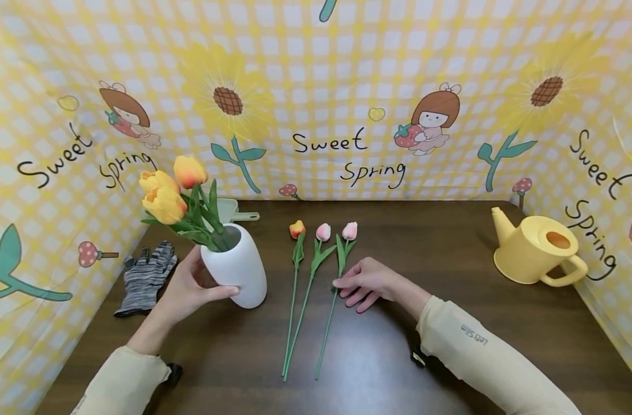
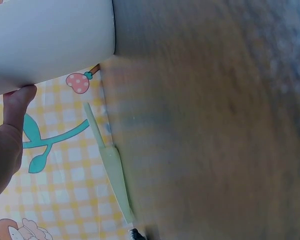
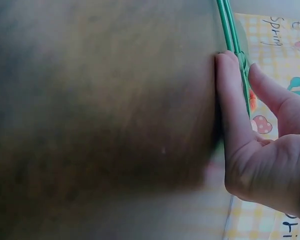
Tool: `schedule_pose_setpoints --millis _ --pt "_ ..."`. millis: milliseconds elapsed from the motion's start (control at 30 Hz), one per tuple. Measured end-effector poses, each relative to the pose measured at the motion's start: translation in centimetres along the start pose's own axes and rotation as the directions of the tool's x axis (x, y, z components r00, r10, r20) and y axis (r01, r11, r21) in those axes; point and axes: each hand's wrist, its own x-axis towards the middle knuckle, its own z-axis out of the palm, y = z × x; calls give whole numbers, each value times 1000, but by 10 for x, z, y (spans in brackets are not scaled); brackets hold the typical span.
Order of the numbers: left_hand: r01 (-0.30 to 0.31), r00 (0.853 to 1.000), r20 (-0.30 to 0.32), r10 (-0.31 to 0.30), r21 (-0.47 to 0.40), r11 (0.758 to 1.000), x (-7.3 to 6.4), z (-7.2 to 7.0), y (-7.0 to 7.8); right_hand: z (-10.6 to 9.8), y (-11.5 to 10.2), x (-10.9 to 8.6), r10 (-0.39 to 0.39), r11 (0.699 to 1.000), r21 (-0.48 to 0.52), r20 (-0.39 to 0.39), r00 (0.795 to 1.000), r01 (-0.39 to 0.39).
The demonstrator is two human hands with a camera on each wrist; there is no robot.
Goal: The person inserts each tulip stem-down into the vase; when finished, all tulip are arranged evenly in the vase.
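Note:
In the head view, my left hand [image 1: 188,288] grips a white vase [image 1: 243,271], thumb across its front. The vase leans to the left and holds three yellow-orange tulips [image 1: 165,204]. Fingers behind the vase are partly hidden. My right hand [image 1: 370,282] pinches the stem of the rightmost pink tulip [image 1: 349,231] between thumb and fingertips, just under its leaves. In the right wrist view the green stem [image 3: 233,30] runs between thumb and finger. To its left lie another pink tulip [image 1: 323,232] and an orange tulip [image 1: 297,230], their stem ends close together.
A yellow watering can [image 1: 534,251] stands at the right of the dark wooden table [image 1: 425,369]. Left of the vase lies a grey knitted glove [image 1: 146,279]. Behind the vase is a pale green dustpan-like tool [image 1: 230,211]. Checked cloth [image 1: 316,69] surrounds the table.

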Motion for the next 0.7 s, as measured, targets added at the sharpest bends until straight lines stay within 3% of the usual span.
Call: schedule_pose_setpoints --millis 300,700 --pt "-9 1000 -3 9 1 1000 0 2 -2 5 1 6 2 1000 -20 -73 997 -3" --pt "1 1000 -13 0 24 1000 -1 1 -2 4 3 8 18 1000 12 -47 999 -17"
